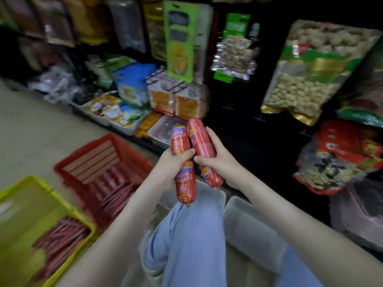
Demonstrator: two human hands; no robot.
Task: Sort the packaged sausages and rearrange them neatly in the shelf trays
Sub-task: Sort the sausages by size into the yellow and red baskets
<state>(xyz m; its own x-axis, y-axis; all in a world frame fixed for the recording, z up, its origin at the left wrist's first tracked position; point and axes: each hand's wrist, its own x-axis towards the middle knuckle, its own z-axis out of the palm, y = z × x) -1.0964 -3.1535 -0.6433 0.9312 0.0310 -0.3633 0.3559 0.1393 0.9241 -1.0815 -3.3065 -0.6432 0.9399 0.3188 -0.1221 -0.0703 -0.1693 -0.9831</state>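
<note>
left hand (pixel 175 162) grasps one sausage (pixel 183 166); right hand (pixel 219 160) grasps a second sausage (pixel 202 146), side by side above the red basket (pixel 83 160) and clear tray (pixel 248 228).

The floor (pixel 31 131) carried a red basket (pixel 87 154) at nine o'clock, a yellow basket (pixel 12 195) at eight, and clear trays (pixel 244 224) at five.

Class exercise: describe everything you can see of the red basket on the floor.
The red basket looks like moulded plastic, with slotted walls showing pale stripes. It sits open-topped on the pale floor, left of the person's left forearm, beside a yellow-green basket. Flat packs of thin red sausages lie stacked inside. Neither hand touches it. Blur hides finer detail.
</note>
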